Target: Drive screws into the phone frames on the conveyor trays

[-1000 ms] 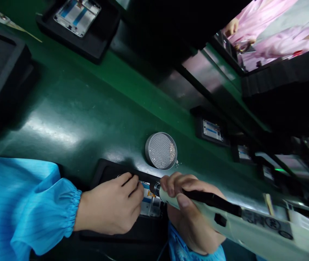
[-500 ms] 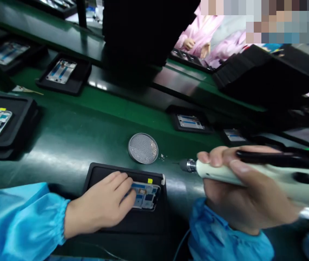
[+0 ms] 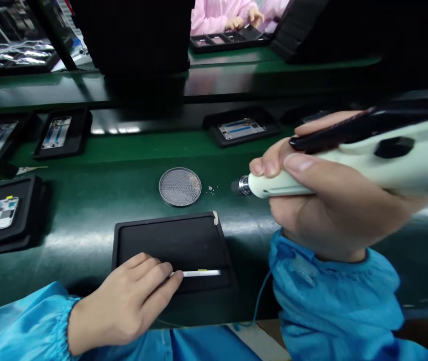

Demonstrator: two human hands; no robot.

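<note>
Now my left hand (image 3: 123,301) pinches the phone frame (image 3: 208,274) edge-up towards the near right corner of the tray (image 3: 164,240) — it lay flat before — while my right hand (image 3: 322,215), curled round the screwdriver (image 3: 281,186), hangs clear, so driving looks paused.

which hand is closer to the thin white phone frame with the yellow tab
Left. The left hand grips one end of the frame, over the black rectangular tray; the right hand is off to the right, apart from it, holding a pale green, black-levered handheld tool.
</note>
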